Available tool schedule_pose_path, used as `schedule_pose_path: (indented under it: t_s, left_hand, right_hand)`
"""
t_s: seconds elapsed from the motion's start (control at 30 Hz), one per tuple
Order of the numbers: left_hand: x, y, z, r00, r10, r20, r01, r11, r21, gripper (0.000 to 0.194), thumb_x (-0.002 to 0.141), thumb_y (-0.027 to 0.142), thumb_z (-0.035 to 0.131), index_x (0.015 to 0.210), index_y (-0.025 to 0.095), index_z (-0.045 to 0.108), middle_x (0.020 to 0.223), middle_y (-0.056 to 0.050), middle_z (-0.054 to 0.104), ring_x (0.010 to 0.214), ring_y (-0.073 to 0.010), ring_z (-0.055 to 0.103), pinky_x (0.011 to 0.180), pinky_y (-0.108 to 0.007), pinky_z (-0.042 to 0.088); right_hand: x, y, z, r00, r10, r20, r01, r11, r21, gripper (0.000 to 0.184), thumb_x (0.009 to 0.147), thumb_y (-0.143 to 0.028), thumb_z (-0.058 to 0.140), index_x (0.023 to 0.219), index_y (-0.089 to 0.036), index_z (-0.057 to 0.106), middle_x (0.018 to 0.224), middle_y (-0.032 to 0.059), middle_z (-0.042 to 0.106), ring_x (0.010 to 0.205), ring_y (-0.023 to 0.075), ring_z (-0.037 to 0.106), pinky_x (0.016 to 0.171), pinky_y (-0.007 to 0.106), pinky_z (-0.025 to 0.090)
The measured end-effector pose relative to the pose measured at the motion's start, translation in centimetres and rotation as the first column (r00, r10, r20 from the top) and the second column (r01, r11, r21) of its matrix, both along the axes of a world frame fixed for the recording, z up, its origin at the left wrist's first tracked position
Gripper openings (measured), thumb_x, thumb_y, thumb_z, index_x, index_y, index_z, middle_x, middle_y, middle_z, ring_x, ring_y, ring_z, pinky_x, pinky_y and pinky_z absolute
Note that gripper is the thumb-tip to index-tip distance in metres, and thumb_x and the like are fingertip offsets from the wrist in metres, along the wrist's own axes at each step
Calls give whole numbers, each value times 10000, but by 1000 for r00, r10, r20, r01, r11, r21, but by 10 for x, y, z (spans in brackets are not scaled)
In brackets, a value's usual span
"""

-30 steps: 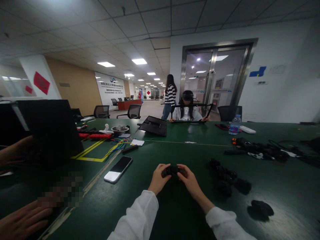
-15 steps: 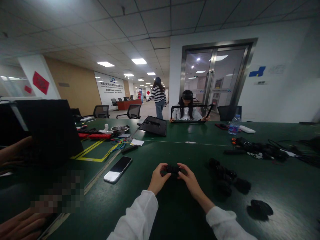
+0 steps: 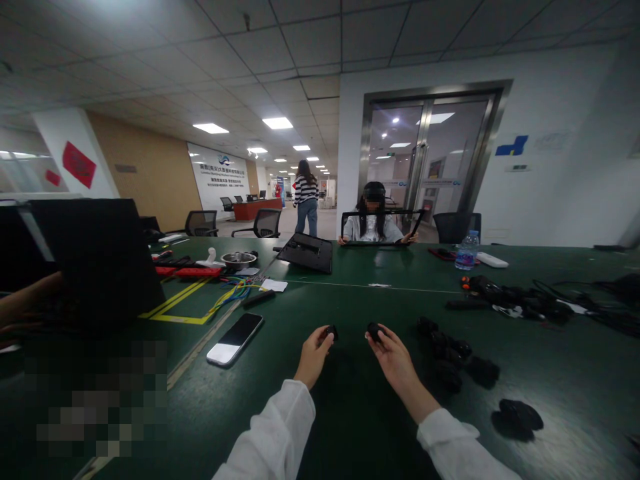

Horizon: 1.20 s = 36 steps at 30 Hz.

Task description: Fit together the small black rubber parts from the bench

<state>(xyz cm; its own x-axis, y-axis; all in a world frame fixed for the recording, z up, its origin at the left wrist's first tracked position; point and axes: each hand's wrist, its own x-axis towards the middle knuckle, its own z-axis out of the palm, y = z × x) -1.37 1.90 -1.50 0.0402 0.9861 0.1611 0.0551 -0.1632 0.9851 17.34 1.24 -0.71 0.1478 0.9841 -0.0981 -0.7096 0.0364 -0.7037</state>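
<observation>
My left hand [image 3: 311,357] pinches a small, round black piece [image 3: 333,331] between thumb and fingertips, just above the green table. Opposite it, my right hand [image 3: 397,363] grips another small, rounded black piece [image 3: 374,330]. A short gap lies between the two pieces, and their exact kind cannot be made out. To the right of my right hand is a cluster of small black parts [image 3: 445,347]. More dark pieces [image 3: 517,417] lie nearer the table's right front.
A phone [image 3: 235,340] lies left of my hands. Farther back are a black panel [image 3: 306,253], a metal bowl [image 3: 239,259], coloured wires [image 3: 235,290] and a water bottle [image 3: 467,251]. A person across the table holds a black frame [image 3: 383,244]. Black cables and gear [image 3: 520,297] occupy the right.
Both hands were together on one short black cylinder; now they are apart, each with a black piece. The person in stripes has walked farther off. A co-worker's hand at lower left has withdrawn.
</observation>
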Motion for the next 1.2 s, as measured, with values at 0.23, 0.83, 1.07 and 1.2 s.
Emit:
schedule_pose_path:
  t_s: [0.23,0.83,1.07,1.2]
  left_hand:
    - [-1,0,1,999,-6,53,6,1000,-5,422,753,478,412,1011,159,513,810,-48,573,685,-139,537,564,-230,406]
    - [9,-19,19,936,-160,-313,227,955,191,169,694,317,556,790,180,583,785,-19,611,733,-156,549,610,-236,395]
    - [7,-16,15,965,-53,-256,97,982,161,207,744,347,483,865,199,563,864,-17,589,806,-163,534,667,-252,405]
    - [4,-12,10,977,-69,-204,91,991,98,235,747,362,476,898,201,558,905,-27,578,855,-175,528,717,-274,410]
  right_hand:
    - [-4,-6,8,997,79,-12,-80,990,-114,146,675,-231,605,806,-176,567,698,21,639,650,123,615,573,216,526]
    - [-28,-31,26,883,469,-9,-468,881,-74,220,669,-259,610,872,-199,550,868,31,640,818,167,591,725,370,461]
    - [-5,-11,35,957,253,140,-246,967,-67,236,666,-341,595,840,-186,559,827,30,629,765,139,583,567,241,467]
    - [51,6,59,793,-222,567,207,974,92,288,644,-439,554,789,-191,568,777,32,633,715,156,587,532,261,470]
